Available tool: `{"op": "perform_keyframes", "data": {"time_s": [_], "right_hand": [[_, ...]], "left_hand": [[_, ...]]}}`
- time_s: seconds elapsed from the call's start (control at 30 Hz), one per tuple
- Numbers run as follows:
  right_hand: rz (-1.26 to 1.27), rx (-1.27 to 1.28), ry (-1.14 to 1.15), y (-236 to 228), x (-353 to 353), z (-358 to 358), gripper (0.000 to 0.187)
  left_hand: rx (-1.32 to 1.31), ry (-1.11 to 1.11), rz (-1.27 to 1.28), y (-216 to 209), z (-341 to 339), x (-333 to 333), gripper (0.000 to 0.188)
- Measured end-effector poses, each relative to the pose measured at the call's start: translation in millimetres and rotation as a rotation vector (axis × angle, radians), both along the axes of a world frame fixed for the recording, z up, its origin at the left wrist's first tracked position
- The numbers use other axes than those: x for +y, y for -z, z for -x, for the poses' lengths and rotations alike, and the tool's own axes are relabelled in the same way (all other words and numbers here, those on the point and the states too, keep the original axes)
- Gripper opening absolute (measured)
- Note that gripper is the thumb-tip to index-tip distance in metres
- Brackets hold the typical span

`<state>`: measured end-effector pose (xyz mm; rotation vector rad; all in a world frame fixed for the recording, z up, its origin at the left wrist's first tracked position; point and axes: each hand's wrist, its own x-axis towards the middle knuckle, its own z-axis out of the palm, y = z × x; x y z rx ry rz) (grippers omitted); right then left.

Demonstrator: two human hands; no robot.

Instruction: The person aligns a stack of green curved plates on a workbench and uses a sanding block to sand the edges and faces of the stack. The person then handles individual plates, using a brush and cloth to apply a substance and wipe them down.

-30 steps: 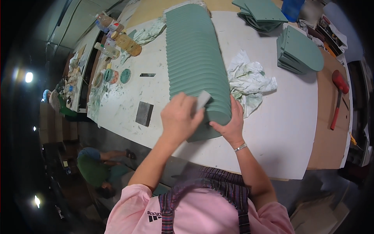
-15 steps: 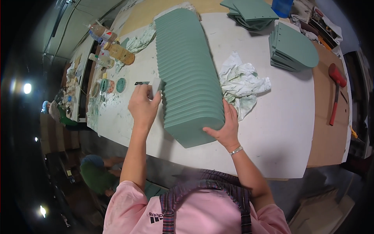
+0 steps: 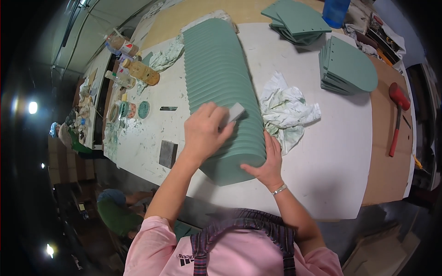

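Head: left hand point(image 3: 202, 131) presses grey block point(image 3: 235, 112).

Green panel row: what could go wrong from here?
1. The row of green panels stands on edge; only the right hand braces its near end, so it could topple.
2. The left hand presses a grey block on top; it may slip off.
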<state>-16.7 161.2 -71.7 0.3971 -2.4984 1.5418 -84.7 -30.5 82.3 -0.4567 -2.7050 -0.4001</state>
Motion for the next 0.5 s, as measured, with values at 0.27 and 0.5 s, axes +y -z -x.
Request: {"op": "perform_keyframes", "data": {"time_s": [0.27,0.5], "right_hand": [[-0.003,-0.015,-0.014,-2.3,-0.1,-0.9,0.126],[0.024,-0.025,-0.009,-8.2,-5.8,-2.2,0.124]], "left_hand": [[0.1,-0.186,-0.042,7.9,21.0,-37.3,0.024],[0.044,-0.405,0.022,1.7,36.3,-74.2,0.026]]}}
